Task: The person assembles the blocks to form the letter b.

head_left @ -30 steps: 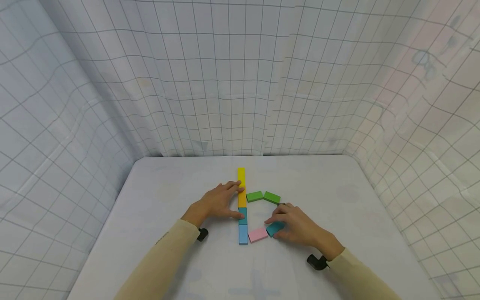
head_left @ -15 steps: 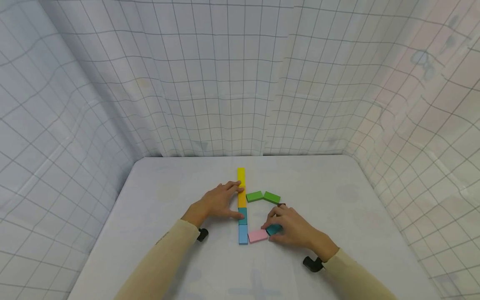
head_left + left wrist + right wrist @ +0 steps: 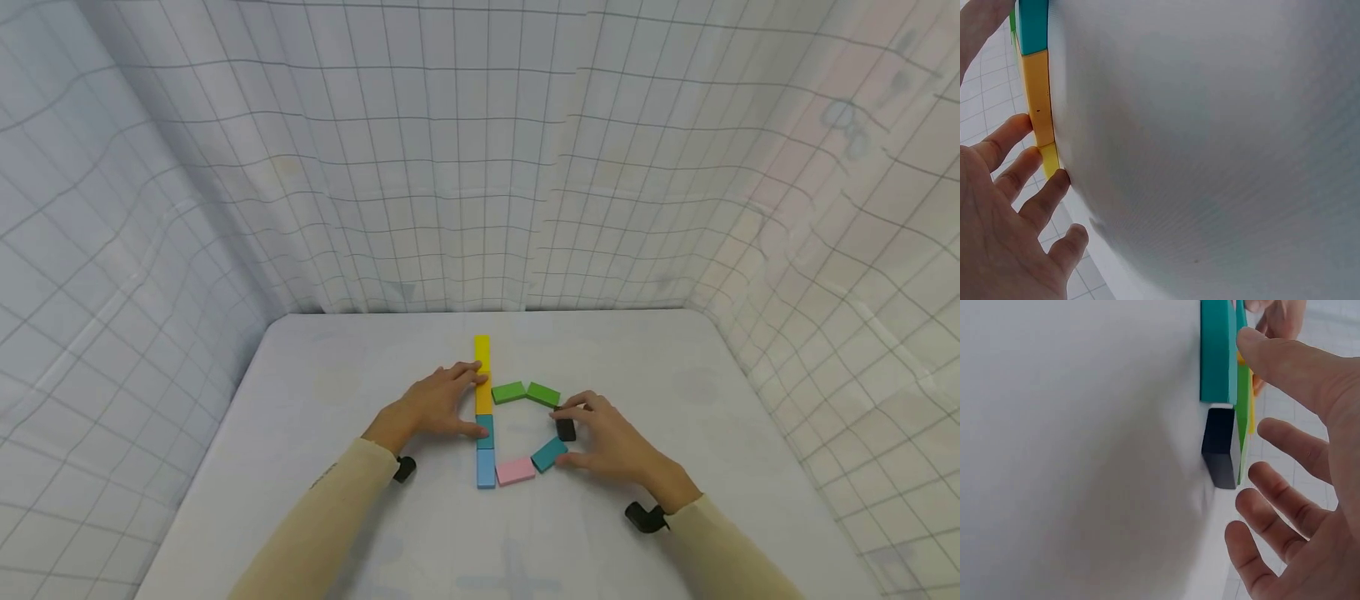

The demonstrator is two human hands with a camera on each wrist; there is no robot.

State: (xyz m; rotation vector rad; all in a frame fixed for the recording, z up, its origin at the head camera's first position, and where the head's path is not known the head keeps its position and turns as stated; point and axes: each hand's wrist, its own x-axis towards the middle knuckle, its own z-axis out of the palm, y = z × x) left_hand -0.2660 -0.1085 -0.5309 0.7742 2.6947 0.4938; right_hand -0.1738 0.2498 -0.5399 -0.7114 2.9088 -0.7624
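A straight column of blocks stands on the table: yellow [image 3: 482,350], orange [image 3: 483,403], teal [image 3: 487,422], light blue [image 3: 486,468]. My left hand [image 3: 435,404] rests along its left side, fingertips at the yellow and orange blocks and thumb at the teal one. To the right, a pink block [image 3: 515,472], a second teal block [image 3: 549,454], a black block [image 3: 566,429] and two green blocks [image 3: 508,392] form a rounded loop against the column. Around the black block my right hand [image 3: 607,437] is spread, its thumb near the second teal block; in the right wrist view nothing is gripped.
A white table [image 3: 360,533] carries the blocks. White grid-patterned curtains [image 3: 465,167] hang behind it and on both sides. A black camera mount is on each wrist, the right one [image 3: 647,517] close to the tabletop.
My right hand has let go of the second teal block and shifted right, uncovering that block and the black one. The left hand and the column stay where they were.
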